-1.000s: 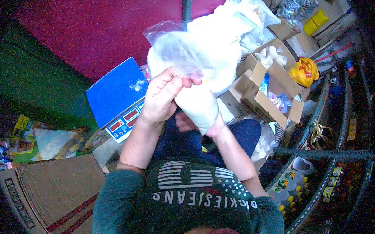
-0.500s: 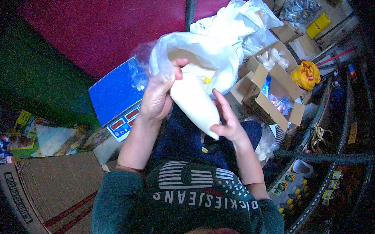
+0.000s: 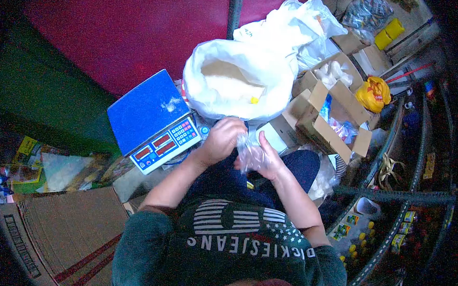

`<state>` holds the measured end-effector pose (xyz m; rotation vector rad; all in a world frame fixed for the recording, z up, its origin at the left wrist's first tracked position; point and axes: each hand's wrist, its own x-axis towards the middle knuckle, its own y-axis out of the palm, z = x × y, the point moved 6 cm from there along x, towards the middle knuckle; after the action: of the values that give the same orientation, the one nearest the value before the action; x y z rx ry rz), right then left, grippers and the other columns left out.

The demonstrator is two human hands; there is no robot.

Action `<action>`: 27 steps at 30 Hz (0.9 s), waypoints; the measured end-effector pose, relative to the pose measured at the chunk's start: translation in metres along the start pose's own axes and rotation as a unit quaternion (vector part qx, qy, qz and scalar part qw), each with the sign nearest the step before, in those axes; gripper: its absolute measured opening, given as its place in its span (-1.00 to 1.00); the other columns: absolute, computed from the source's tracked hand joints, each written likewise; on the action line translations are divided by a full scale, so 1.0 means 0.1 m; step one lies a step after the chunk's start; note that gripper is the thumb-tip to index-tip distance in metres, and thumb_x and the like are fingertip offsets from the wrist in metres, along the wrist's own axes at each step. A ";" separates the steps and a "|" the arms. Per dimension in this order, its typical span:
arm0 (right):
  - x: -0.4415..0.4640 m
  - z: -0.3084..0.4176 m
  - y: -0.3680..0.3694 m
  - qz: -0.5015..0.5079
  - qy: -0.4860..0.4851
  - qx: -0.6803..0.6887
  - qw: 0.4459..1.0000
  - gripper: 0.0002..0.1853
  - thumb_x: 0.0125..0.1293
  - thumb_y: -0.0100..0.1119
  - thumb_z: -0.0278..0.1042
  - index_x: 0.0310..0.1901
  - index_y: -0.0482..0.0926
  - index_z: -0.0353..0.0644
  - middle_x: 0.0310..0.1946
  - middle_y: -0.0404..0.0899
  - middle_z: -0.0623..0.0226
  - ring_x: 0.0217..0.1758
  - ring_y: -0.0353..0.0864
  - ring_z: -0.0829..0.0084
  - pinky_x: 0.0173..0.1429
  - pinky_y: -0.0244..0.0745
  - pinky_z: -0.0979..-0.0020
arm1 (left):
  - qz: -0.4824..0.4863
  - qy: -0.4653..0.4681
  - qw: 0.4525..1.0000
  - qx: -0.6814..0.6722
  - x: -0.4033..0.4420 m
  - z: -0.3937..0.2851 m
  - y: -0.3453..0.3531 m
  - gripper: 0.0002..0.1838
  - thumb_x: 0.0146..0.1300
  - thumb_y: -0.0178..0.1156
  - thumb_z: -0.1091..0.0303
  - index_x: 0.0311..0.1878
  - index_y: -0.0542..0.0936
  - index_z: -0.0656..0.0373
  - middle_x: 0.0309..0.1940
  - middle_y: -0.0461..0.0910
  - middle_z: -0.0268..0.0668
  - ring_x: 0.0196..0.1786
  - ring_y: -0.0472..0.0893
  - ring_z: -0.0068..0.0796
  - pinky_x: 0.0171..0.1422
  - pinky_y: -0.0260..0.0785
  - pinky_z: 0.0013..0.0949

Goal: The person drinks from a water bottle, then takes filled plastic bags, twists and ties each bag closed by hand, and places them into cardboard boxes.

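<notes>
My left hand (image 3: 222,142) is closed, pinching the gathered top of a clear plastic bag (image 3: 250,153) above my lap. My right hand (image 3: 270,162) wraps round the same bag from the other side, its thumb pointing up. No white filling shows in the part of the bag I can see; its lower part is hidden. Just beyond my hands stands a large white sack (image 3: 205,105), open at the top, with white grainy stuff and a small yellow object (image 3: 254,100) inside. Left of the sack is a digital scale (image 3: 143,108) with a blue pan, white grains scattered on it.
Open cardboard boxes (image 3: 311,127) stand to the right, one holding small plastic packets. A yellow bag (image 3: 373,94) lies behind them. Dark metal shelving (image 3: 405,194) with bottles runs along the right. Flattened cardboard (image 3: 72,223) lies at lower left.
The plump white-filled bag has dropped out of sight from in front of the sack. Both hands have come down closer to my body, now on clear plastic. The scale and sack opening are uncovered.
</notes>
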<state>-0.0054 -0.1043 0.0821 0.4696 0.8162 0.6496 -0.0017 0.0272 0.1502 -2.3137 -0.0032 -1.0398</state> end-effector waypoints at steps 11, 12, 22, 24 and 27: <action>-0.29 0.19 0.41 0.000 -0.069 -0.264 0.962 -0.78 0.31 0.03 -0.21 -0.29 0.48 -0.20 -0.57 0.50 0.26 -0.48 0.52 0.30 -0.28 0.47 0.25 | 0.104 0.072 0.991 0.047 -0.07 -0.05 -0.04 -0.78 0.03 0.18 0.27 -0.25 0.54 0.10 -0.16 0.53 -0.30 0.03 0.49 -0.27 0.18 0.26 -0.13; -0.34 0.34 0.42 -0.041 -0.152 -0.475 0.866 -0.80 0.29 0.04 -0.22 -0.30 0.48 -0.19 -0.59 0.48 0.24 -0.49 0.51 0.28 -0.27 0.44 0.25 | 0.117 0.063 0.989 0.059 -0.09 0.00 -0.07 -0.80 0.06 0.18 0.25 -0.25 0.55 0.09 -0.14 0.54 -0.32 0.05 0.48 -0.28 0.22 0.22 -0.11; -0.70 1.00 0.56 -0.065 -0.418 -0.844 0.330 -0.88 0.01 0.11 -0.33 -0.35 0.50 -0.03 -0.34 0.42 0.41 -0.10 0.44 0.39 0.23 0.19 0.04 | 0.144 -0.035 0.986 -0.078 -0.09 0.16 -0.14 -0.82 0.15 0.16 0.21 -0.27 0.58 0.08 -0.08 0.53 -0.34 0.11 0.43 -0.27 0.24 0.14 -0.13; -0.76 1.04 0.59 -0.071 -0.449 -0.827 0.331 -0.89 0.01 0.14 -0.33 -0.37 0.51 -0.03 -0.42 0.42 0.42 -0.18 0.46 0.41 0.21 0.21 0.05 | 0.143 -0.022 0.989 -0.041 -0.01 0.08 -0.17 -0.81 0.14 0.17 0.20 -0.28 0.59 0.09 -0.09 0.53 -0.33 0.08 0.43 -0.26 0.21 0.18 -0.16; -0.86 0.99 0.64 -0.100 -0.469 -0.794 0.374 -0.90 0.00 0.20 -0.32 -0.42 0.51 -0.05 -0.52 0.38 0.40 -0.30 0.47 0.39 0.18 0.23 0.04 | 0.175 -0.085 0.981 -0.009 0.25 0.08 -0.26 -0.80 0.11 0.19 0.19 -0.30 0.60 0.09 -0.11 0.53 -0.32 0.04 0.44 -0.26 0.15 0.24 -0.21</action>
<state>0.0056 -0.1316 0.2250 -1.0658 -1.0500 0.5189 0.0149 0.0467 0.1763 -2.3037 0.3351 -0.6661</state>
